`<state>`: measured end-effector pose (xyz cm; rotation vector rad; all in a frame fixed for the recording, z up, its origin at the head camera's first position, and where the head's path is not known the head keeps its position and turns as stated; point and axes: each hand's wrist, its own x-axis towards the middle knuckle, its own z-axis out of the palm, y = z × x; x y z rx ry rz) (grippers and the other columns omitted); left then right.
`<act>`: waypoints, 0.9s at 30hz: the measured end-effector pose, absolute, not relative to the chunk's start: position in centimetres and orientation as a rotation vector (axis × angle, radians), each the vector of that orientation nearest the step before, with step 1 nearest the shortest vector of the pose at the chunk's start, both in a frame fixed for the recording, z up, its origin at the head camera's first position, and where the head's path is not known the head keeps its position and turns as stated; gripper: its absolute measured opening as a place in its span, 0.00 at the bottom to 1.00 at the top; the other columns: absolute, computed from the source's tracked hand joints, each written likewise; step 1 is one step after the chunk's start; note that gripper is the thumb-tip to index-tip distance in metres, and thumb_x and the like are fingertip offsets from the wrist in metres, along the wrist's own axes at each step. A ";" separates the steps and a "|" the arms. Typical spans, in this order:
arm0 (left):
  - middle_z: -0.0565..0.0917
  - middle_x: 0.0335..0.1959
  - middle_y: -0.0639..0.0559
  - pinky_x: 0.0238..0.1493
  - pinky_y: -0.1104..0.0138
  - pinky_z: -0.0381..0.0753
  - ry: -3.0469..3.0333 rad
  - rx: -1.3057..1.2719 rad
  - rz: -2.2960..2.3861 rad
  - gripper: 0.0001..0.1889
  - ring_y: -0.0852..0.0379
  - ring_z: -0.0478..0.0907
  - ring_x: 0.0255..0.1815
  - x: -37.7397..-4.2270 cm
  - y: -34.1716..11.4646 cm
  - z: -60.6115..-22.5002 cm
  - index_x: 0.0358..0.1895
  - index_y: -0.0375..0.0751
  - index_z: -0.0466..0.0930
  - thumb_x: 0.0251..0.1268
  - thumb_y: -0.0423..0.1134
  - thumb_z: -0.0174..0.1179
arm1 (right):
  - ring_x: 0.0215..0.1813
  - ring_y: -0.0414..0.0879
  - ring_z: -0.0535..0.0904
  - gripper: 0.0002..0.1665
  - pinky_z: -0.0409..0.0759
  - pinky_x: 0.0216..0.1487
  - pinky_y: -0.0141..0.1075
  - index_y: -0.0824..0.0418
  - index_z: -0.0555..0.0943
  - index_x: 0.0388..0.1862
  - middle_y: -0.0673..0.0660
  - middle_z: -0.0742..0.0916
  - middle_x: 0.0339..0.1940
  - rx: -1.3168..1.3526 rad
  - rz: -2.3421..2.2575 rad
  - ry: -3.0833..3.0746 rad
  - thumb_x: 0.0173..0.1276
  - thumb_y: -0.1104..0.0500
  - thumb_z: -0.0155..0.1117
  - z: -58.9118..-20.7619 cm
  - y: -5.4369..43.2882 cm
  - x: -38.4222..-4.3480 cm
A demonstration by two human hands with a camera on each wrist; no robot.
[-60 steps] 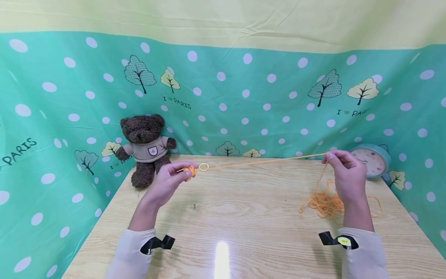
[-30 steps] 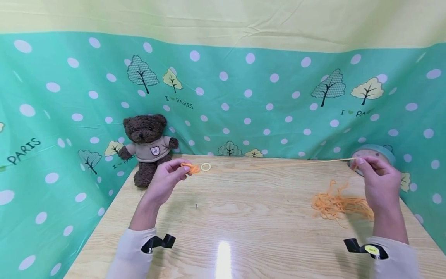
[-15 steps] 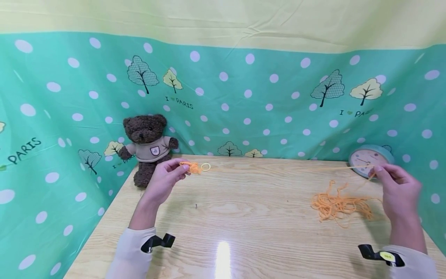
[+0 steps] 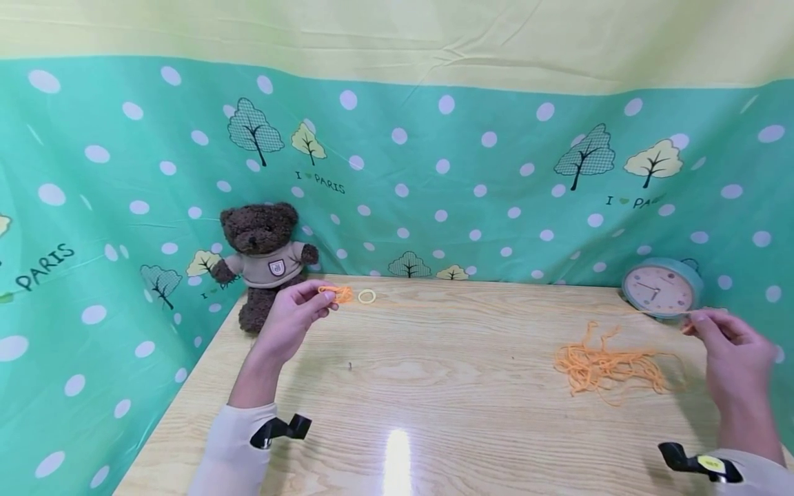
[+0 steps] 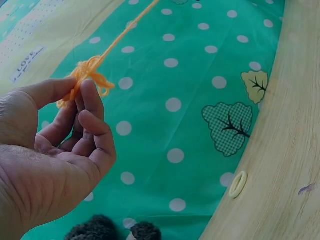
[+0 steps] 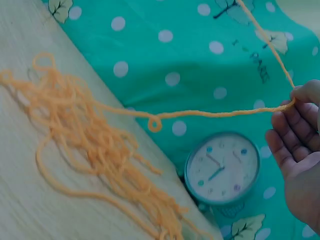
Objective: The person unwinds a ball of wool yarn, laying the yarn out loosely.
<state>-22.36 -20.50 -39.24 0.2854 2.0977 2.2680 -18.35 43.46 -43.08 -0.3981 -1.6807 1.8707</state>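
Between thumb and fingers, my left hand [image 4: 294, 317] pinches a small looped bunch of orange yarn [image 5: 89, 72]. From that bunch one strand [image 6: 272, 47] runs across to my right hand [image 4: 738, 355], which pinches it with thumb and fingertips at the far right. A further length drops from the right fingers to a loose tangled heap of orange yarn [image 4: 604, 368] on the table. In the right wrist view this length carries a small curl. A pale yellow ring [image 4: 367, 296] lies on the table, just right of the left fingertips in the head view.
A brown teddy bear [image 4: 260, 265] in a grey shirt sits behind the left hand. The round teal clock [image 4: 659, 288] stands at the back right. Green dotted cloth [image 4: 422, 158] walls the wooden table [image 4: 409, 399]; a small dark speck [image 4: 350, 366] lies left of its middle.
My right hand has moved right and slightly down, drawing the strand longer and uncovering the clock face. My left hand has stayed nearly in place. The yarn heap has shifted and spread a little.
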 end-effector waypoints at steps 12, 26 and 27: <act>0.85 0.34 0.60 0.40 0.75 0.81 2.093 0.345 2.266 0.08 0.66 0.82 0.36 -22.2 -20.7 -39.4 0.43 0.52 0.86 0.75 0.33 0.61 | 0.34 0.30 0.83 0.06 0.78 0.37 0.15 0.55 0.88 0.44 0.40 0.87 0.34 -0.494 1.868 -1.780 0.74 0.57 0.67 -44.9 45.3 -17.9; 0.87 0.34 0.59 0.39 0.75 0.81 2.113 0.331 2.295 0.07 0.65 0.82 0.38 -22.1 -21.2 -39.4 0.45 0.50 0.88 0.72 0.32 0.64 | 0.35 0.30 0.80 0.06 0.76 0.33 0.14 0.51 0.88 0.44 0.38 0.84 0.35 -0.730 1.794 -1.788 0.75 0.54 0.65 -46.2 46.5 -18.2; 0.87 0.34 0.60 0.38 0.75 0.80 2.117 0.329 2.298 0.08 0.65 0.82 0.37 -22.1 -21.2 -39.4 0.44 0.50 0.88 0.72 0.32 0.64 | 0.35 0.30 0.79 0.06 0.76 0.33 0.14 0.50 0.87 0.43 0.38 0.83 0.35 -0.750 1.785 -1.793 0.75 0.54 0.65 -46.3 46.6 -18.2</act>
